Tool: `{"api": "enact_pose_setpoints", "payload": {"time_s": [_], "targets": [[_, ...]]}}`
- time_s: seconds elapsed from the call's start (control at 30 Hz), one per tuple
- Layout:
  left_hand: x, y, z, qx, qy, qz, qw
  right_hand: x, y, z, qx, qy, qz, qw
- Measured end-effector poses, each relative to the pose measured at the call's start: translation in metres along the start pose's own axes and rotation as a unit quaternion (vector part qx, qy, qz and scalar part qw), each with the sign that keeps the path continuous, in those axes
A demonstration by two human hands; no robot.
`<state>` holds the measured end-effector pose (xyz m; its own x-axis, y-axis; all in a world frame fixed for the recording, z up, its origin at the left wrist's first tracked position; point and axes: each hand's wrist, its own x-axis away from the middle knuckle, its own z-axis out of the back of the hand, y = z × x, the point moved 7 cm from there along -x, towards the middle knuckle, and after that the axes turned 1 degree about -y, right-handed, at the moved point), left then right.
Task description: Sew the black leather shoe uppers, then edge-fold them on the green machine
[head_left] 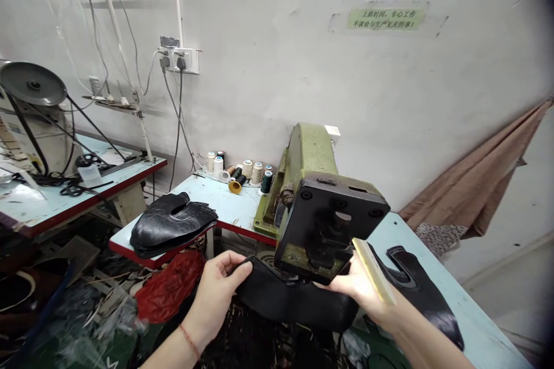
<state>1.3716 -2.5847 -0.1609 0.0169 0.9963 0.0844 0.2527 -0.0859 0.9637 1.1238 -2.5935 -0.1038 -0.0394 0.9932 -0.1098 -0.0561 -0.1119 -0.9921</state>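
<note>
A curved black leather piece (298, 302) lies under the head of a green machine (314, 155), whose black front plate (333, 219) faces me. My left hand (220, 285) pinches the upper left corner of the leather between thumb and fingers. At the right end, my right hand (359, 282) grips the same piece. Its fingers are partly hidden by the machine head and by a yellowish translucent bar (374, 271) in front of the wrist. Where the leather meets the machine is mostly hidden under the head.
Stacked black leather pieces (173, 222) lie on the table's left extension, more (415, 288) at the right. Thread spools (246, 170) stand behind. A red plastic bag (173, 285) and scraps are below left. Another machine (34, 109) stands far left; brown cloth (480, 173) hangs right.
</note>
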Motion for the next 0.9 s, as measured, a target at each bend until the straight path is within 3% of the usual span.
{"api": "enact_pose_setpoints", "payload": {"time_s": [0.1, 0.27, 0.33, 0.43, 0.5, 0.57, 0.73, 0.9], "targets": [[-0.009, 0.011, 0.010, -0.021, 0.022, -0.018, 0.999, 0.006, 0.021, -0.018, -0.014, -0.069, -0.061, 0.996], [-0.003, -0.002, 0.009, 0.107, 0.088, -0.014, 0.990, 0.023, 0.040, -0.033, -0.102, -0.041, -0.112, 0.988], [0.009, -0.018, -0.007, 0.166, 0.076, -0.002, 0.983, 0.030, 0.046, -0.038, -0.127, -0.014, -0.135, 0.983], [0.026, -0.043, -0.044, 0.212, 0.000, 0.032, 0.977, 0.038, 0.056, -0.043, -0.168, 0.046, -0.153, 0.973], [0.032, -0.051, -0.065, 0.229, -0.054, 0.036, 0.971, 0.043, 0.065, -0.047, -0.198, 0.079, -0.152, 0.965], [0.032, -0.054, -0.073, 0.214, -0.061, 0.028, 0.975, 0.046, 0.077, -0.052, -0.219, 0.103, -0.157, 0.957], [0.026, -0.052, -0.060, 0.127, 0.023, 0.034, 0.991, 0.053, 0.094, -0.056, -0.210, 0.151, -0.161, 0.953], [0.030, -0.042, -0.047, 0.089, 0.033, 0.033, 0.995, 0.043, 0.071, -0.048, -0.275, 0.117, -0.119, 0.947]]}}
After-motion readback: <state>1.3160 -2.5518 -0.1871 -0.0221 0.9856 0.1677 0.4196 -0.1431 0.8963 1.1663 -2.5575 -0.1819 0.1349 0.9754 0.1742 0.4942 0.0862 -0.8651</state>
